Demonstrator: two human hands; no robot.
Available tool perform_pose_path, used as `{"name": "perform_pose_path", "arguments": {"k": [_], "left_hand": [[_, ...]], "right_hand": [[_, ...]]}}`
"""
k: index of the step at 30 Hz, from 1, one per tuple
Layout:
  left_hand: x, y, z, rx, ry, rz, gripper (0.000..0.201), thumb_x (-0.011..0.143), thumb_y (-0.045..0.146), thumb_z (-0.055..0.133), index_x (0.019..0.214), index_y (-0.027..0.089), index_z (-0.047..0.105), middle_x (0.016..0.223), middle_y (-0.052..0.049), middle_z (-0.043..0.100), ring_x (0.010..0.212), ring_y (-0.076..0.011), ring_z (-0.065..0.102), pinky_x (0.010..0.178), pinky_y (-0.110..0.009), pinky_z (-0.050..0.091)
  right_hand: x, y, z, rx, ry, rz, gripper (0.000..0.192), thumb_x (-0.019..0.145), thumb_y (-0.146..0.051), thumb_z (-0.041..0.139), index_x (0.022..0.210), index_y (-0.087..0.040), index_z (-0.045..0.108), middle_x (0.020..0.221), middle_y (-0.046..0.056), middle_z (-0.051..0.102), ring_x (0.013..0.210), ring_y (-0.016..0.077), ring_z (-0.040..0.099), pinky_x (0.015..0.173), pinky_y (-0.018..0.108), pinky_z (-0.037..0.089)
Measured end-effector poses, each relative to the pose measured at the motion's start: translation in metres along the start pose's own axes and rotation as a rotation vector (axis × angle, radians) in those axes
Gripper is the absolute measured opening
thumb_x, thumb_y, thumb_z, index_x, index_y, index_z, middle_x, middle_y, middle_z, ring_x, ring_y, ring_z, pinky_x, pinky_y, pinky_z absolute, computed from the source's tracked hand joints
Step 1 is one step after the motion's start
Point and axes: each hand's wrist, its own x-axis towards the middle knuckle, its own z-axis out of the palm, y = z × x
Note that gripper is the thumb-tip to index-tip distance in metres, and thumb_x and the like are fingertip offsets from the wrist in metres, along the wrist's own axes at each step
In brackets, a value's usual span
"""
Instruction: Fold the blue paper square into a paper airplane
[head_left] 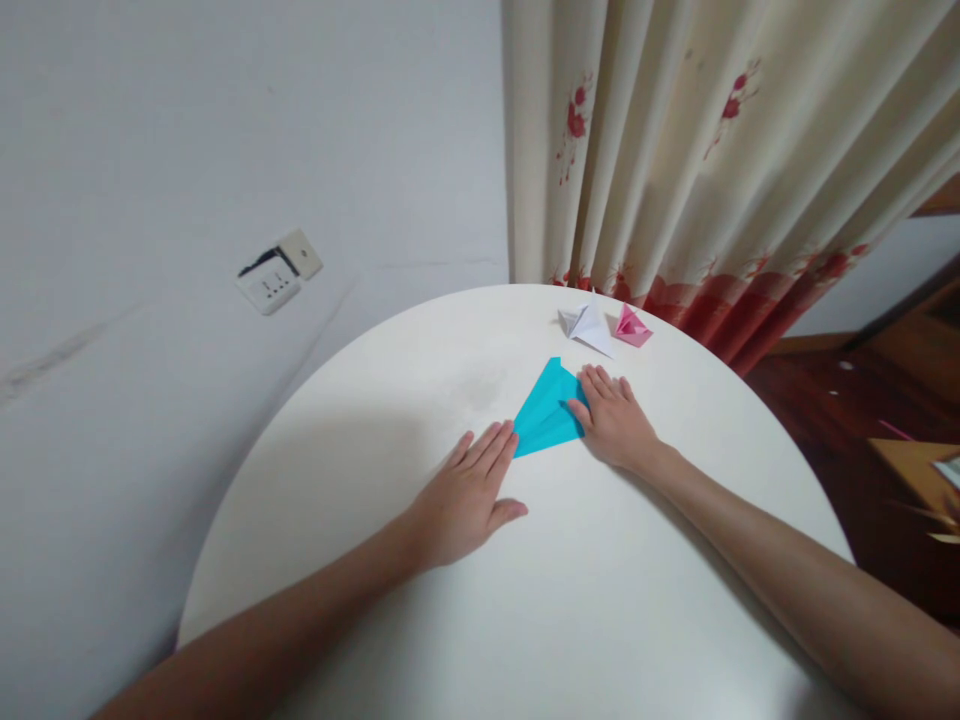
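you're creasing the teal paper (546,410): left hand (461,497) and right hand (615,420) lie flat, fingers spread, gripping nothing; next, press along the fold.

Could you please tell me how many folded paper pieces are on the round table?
3: a teal piece pressed flat between both hands at the centre, and a white one and pink one at the far edge.

A folded paper (546,410) is lying on the table (600,600), between the left hand (463,495) at its near left and the right hand (613,420) at its right. Two paper figures (604,327) are sitting farther back, before the curtain (712,150).
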Motion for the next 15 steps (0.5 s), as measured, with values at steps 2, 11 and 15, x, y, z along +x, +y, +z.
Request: {"name": "perform_pose_path", "arguments": {"k": [2, 11, 15], "left_hand": [[0.000, 0.001, -0.001, -0.003, -0.016, 0.003, 0.078, 0.102, 0.063, 0.033, 0.158, 0.009, 0.024, 0.166, -0.018, 0.018, 0.155, -0.0295, 0.015, 0.124, -0.051, 0.018], [-0.003, 0.008, -0.003, -0.062, -0.071, 0.140, 0.083, 0.099, 0.066, 0.040, 0.160, 0.013, 0.021, 0.166, -0.017, 0.022, 0.156, -0.0298, 0.013, 0.125, -0.054, 0.012], [-0.005, 0.007, -0.002, -0.059, -0.057, 0.140, 0.084, 0.099, 0.065, 0.040, 0.162, 0.015, 0.015, 0.167, -0.015, 0.017, 0.156, -0.0293, 0.011, 0.124, -0.053, 0.012]], "right_hand": [[-0.004, -0.006, -0.005, -0.019, 0.083, 0.015, 0.065, 0.107, -0.043, 0.021, 0.156, -0.002, 0.032, 0.164, 0.020, 0.028, 0.154, 0.0312, 0.019, 0.123, 0.057, 0.017], [-0.023, -0.051, -0.003, 0.116, -0.076, -0.468, 0.058, 0.107, -0.035, 0.027, 0.160, -0.012, 0.026, 0.164, 0.015, 0.030, 0.153, 0.0243, 0.023, 0.124, 0.051, 0.021], [-0.013, -0.031, 0.001, 0.058, -0.107, -0.374, 0.063, 0.106, -0.045, 0.028, 0.159, -0.012, 0.028, 0.165, 0.015, 0.025, 0.154, 0.0274, 0.020, 0.124, 0.056, 0.020]]}}
